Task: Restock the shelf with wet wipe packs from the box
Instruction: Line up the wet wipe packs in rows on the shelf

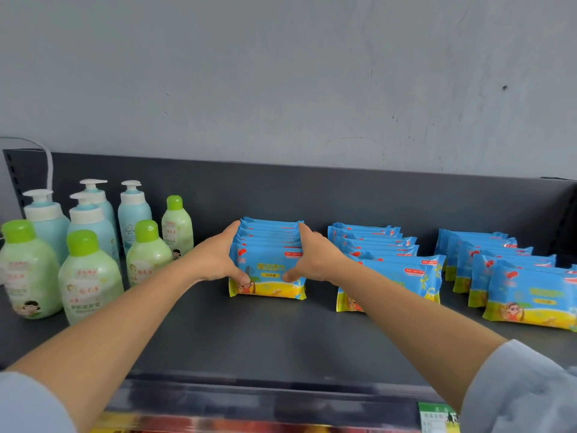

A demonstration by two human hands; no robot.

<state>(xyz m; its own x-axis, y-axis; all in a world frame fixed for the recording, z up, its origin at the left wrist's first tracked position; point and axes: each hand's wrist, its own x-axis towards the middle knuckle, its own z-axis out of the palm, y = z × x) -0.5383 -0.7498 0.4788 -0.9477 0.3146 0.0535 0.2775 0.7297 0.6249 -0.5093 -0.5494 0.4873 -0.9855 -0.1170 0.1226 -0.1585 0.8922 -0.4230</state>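
Observation:
A row of several blue and yellow wet wipe packs [269, 278] stands upright on the dark grey shelf [249, 342], near its middle. My left hand [215, 259] presses the row's left side with straight fingers, its thumb lying on the front pack. On the right side, my right hand [315, 259] presses in the same way, thumb on the front pack. Two more rows of the same packs, a middle row [393, 270] and a right row [527, 292], stand further right. The box is out of view.
Green-capped bottles [89, 276] and pale blue pump bottles [90, 220] crowd the shelf's left end. A grey wall rises behind the shelf's back panel [312, 195]. A price tag [437, 417] sits on the front rail at the lower right.

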